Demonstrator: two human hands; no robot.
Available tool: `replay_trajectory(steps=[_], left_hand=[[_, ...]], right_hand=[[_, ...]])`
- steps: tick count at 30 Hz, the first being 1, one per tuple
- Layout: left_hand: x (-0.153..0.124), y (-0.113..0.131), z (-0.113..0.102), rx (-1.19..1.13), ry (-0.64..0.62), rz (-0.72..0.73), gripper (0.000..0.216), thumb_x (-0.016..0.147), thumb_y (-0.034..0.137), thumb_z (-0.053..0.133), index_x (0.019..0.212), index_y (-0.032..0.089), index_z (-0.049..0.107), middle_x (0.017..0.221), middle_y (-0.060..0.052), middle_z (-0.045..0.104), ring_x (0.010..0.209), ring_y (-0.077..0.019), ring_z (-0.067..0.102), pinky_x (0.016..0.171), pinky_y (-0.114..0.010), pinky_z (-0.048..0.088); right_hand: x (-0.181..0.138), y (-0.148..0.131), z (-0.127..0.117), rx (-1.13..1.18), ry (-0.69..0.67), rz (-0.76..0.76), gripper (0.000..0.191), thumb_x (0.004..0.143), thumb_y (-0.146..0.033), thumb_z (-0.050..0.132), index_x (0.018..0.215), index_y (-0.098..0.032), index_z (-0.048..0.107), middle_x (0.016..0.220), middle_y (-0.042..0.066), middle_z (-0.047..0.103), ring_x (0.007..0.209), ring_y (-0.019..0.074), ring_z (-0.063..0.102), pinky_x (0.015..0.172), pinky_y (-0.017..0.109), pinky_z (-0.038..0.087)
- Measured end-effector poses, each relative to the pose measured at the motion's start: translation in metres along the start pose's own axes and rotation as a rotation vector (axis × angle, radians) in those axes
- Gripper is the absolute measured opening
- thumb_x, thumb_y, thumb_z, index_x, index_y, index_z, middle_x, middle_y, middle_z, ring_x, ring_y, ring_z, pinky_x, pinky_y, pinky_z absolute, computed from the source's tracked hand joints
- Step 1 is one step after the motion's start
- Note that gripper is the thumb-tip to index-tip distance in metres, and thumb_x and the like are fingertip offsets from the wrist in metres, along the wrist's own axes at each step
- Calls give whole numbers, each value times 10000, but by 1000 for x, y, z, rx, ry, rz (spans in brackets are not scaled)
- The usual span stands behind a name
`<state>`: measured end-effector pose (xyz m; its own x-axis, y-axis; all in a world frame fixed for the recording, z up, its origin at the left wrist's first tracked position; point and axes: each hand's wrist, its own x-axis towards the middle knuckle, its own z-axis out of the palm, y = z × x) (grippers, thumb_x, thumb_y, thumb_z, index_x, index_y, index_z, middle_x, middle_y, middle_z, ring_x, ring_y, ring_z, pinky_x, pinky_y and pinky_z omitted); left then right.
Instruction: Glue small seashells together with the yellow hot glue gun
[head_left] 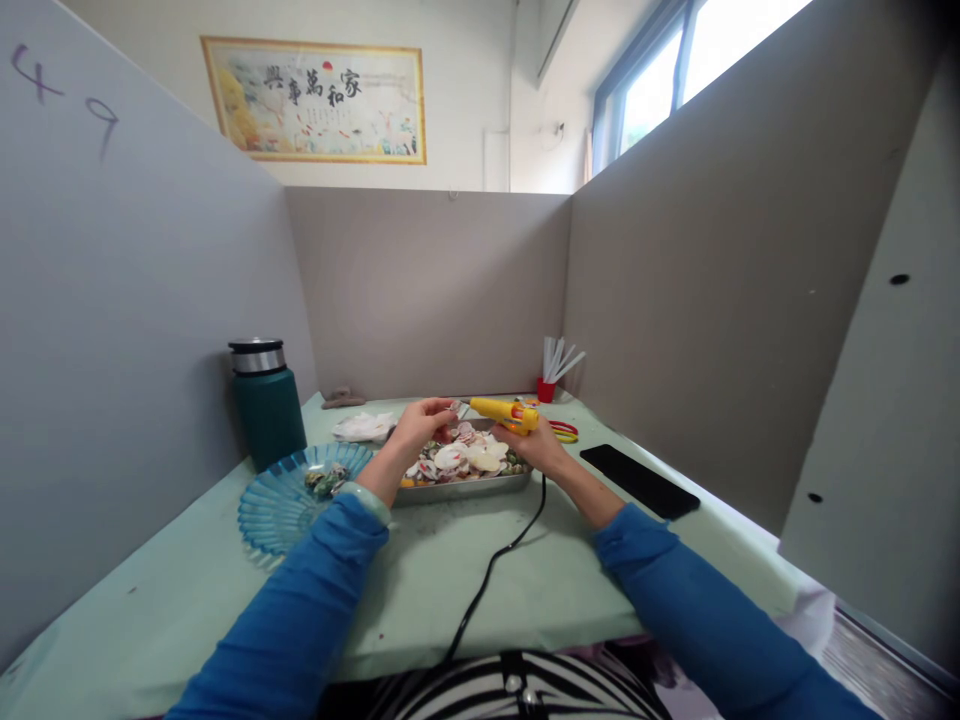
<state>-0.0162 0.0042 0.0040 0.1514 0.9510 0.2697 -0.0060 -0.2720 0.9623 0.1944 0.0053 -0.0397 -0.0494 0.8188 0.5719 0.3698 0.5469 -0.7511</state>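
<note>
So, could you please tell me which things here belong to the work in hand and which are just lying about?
In use:
- glue gun in right hand
- small shell in left hand
- tray of shells
- cord

Lying about:
- flask
- blue plate
- phone
- red cup
- cloth

Yellow glue gun (504,411), blue ribbed plate (277,505), dark green flask (266,405), black phone (639,480).

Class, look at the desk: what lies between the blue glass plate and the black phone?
In the head view, the metal tray of shells lies between blue plate and phone, with both hands above it.
</note>
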Motion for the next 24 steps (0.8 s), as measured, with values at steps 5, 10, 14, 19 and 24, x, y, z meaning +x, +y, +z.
replay_trajectory(steps=[5, 10, 14, 19, 24], left_hand=[[-2, 3, 1, -14, 15, -3, 327, 676, 224, 726, 961, 86, 643, 732, -35, 637, 420, -57, 502, 464, -224, 439], [-2, 3, 0, -27, -10, -12, 317, 695, 211, 706, 980, 84, 650, 742, -39, 632, 426, -55, 504, 470, -220, 440], [-1, 2, 0, -46, -39, -12, 311, 705, 229, 698, 977, 82, 662, 751, -41, 625, 432, -53, 507, 474, -220, 439], [-2, 3, 0, -67, -35, -19, 286, 706, 227, 693, 951, 82, 668, 761, -44, 628, 433, -57, 506, 470, -225, 439], [-1, 2, -1, -89, -33, -22, 266, 702, 224, 703, 930, 90, 670, 767, -44, 630, 440, -48, 498, 476, -216, 446]], right_hand=[[0, -1, 0, 30, 8, -9, 275, 663, -415, 687, 761, -158, 671, 660, 35, 632, 567, 150, 544, 516, 265, 417], [1, 0, 0, 22, 15, 2, 272, 665, -414, 682, 747, -156, 662, 625, 24, 612, 546, 131, 515, 504, 249, 398], [0, -1, -1, 34, 1, 4, 286, 672, -429, 674, 749, -153, 659, 605, 17, 597, 524, 118, 491, 487, 237, 384], [0, -1, -1, 40, 11, -4, 260, 666, -402, 684, 736, -155, 651, 579, 5, 578, 507, 107, 466, 470, 227, 366], [-1, -3, -1, 45, -5, -21, 245, 679, -395, 670, 738, -157, 660, 582, 9, 582, 509, 109, 469, 466, 227, 373]])
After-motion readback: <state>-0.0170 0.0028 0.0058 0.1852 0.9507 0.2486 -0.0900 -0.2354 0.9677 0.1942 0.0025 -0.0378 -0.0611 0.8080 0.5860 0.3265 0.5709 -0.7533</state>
